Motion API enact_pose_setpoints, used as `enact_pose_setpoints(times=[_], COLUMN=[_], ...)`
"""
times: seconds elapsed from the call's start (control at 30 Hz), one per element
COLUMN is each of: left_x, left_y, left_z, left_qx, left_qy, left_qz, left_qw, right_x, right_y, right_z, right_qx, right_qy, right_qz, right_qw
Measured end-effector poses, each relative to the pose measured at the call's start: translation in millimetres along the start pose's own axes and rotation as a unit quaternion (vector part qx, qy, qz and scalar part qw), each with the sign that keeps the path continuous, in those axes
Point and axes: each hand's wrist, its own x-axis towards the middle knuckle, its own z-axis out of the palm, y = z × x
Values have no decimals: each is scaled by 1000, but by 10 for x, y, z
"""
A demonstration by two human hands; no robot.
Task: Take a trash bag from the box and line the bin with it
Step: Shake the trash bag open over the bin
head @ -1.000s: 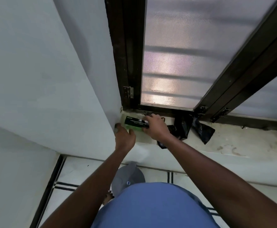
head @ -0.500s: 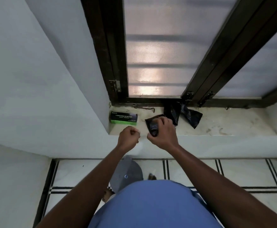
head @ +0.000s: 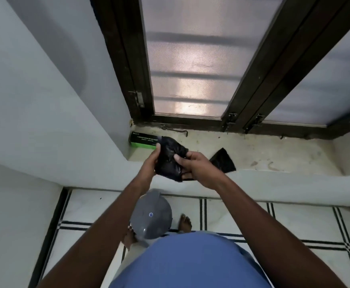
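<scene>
Two hands meet in front of the window ledge [head: 274,161], both on one crumpled black trash bag [head: 169,157]. The left hand [head: 149,165] grips the bag's left edge, thumb up against the plastic and fingers curled behind it. The right hand [head: 197,169] pinches the bag's right side, thumb pressed on the front and the other fingers wrapped round the back. The bag is held up in the air — clear of the ledge, partly covering the right end of the box [head: 143,140].

That box, green and black, lies on the ledge's far left corner, against the white wall [head: 45,104] and just below the dark window frame [head: 128,69]. A second piece of black plastic [head: 222,161] lies flat on the ledge, just right of the right hand.

Below the forearms stands the bin [head: 152,219] — grey, with a domed lid — on the white tiled floor [head: 294,221] marked with black lines. A bare foot [head: 185,222] shows just to its right, and the toes of another at its lower left edge. A blue shirt [head: 190,262] fills the bottom of the view.
</scene>
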Motion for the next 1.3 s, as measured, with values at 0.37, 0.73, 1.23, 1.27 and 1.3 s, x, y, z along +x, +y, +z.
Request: enact_pose_setpoints(times=[0.37,0.73,1.23,1.27,1.3], left_x=[-636,-1381,-2184,-2196,-2202], left_y=[147,-5,-503,-498,-497], left_z=[-571,-1337,-1689,-1717,-1739], left_qx=[3,24,-83,-116,-133], left_qy=[72,70,4,18,46], left_qz=[106,97,28,19,19], left_qw=[992,993,996,993,990], right_x=[-465,-931,-1679,-1691,-1711], right_y=[-101,256,738,740,731], right_z=[521,1600,2269,2218,2170], right_qx=[20,46,26,23,18], right_qy=[107,195,256,264,267], right_qz=[-95,-144,-153,-151,-153], right_qw=[989,969,954,952,951])
